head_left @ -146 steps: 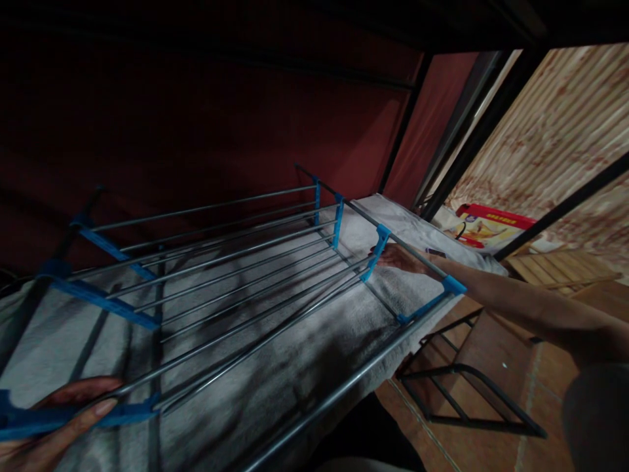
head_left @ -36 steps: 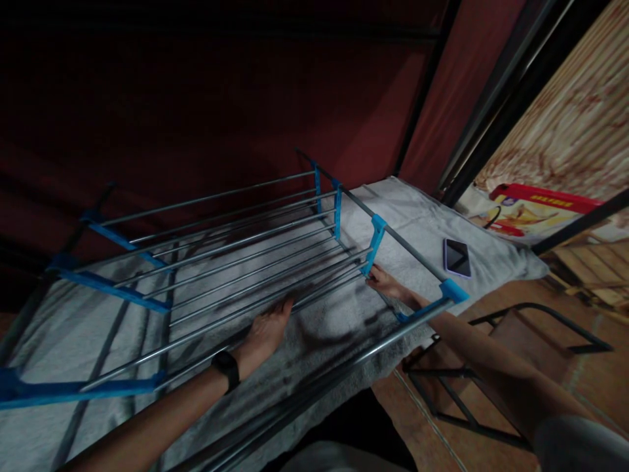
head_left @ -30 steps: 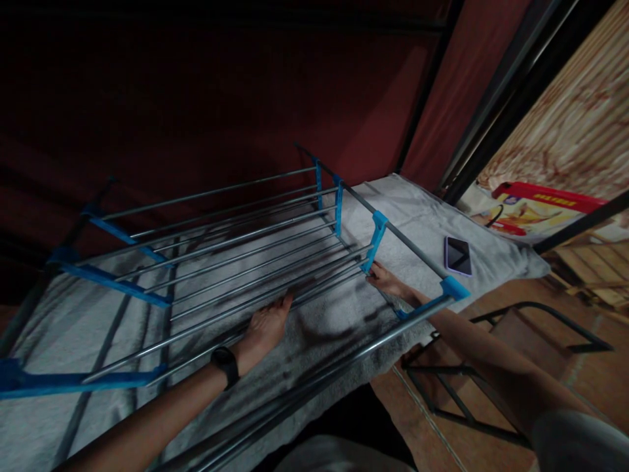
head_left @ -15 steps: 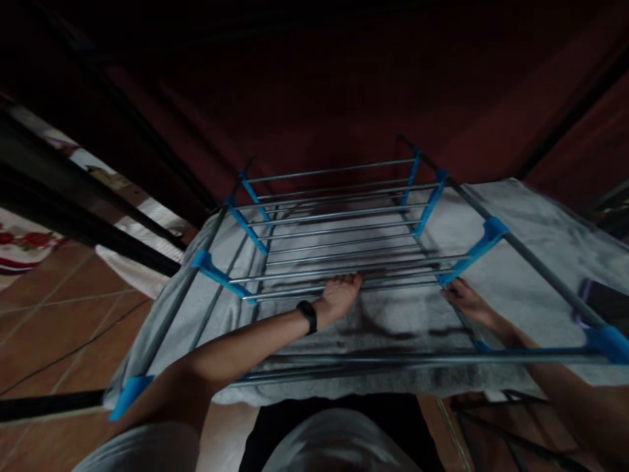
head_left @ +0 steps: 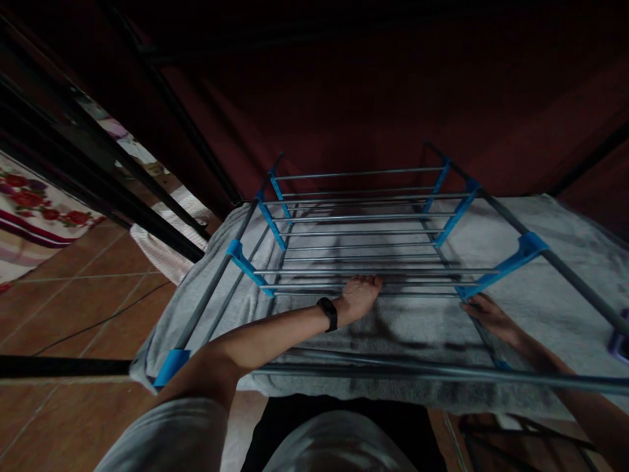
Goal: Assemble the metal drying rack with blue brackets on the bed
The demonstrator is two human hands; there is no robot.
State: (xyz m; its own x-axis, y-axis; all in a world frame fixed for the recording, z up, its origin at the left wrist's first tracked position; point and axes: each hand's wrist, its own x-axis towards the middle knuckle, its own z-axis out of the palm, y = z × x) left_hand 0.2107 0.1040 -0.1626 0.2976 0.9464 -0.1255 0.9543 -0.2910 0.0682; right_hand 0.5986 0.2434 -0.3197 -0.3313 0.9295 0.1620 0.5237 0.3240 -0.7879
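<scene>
A shoe rack (head_left: 368, 218) of thin grey metal tubes and blue plastic brackets lies on a grey blanket, its tiers standing up across it. My left hand (head_left: 361, 296) is closed round the lower rods of the nearest tier, around the middle of their length; the fingertips are partly hidden behind the rods. A black band (head_left: 327, 314) circles that wrist. At the tier's right end, my right hand (head_left: 485, 313) grips the lower side tube just below a blue bracket (head_left: 501, 269). Both forearms reach in over the near cross tubes (head_left: 393, 368).
The grey blanket (head_left: 555, 262) covers the surface under the rack. A dark red wall (head_left: 344, 98) rises behind it. Black metal bars (head_left: 162, 246) run along the left, above a tiled floor (head_left: 93, 308) with a thin cable. A dark purple-edged object (head_left: 620, 344) sits at the far right.
The view has shifted, so the rack appears further right and more of the floor shows at left. Both hands stay at the same places on the rack.
</scene>
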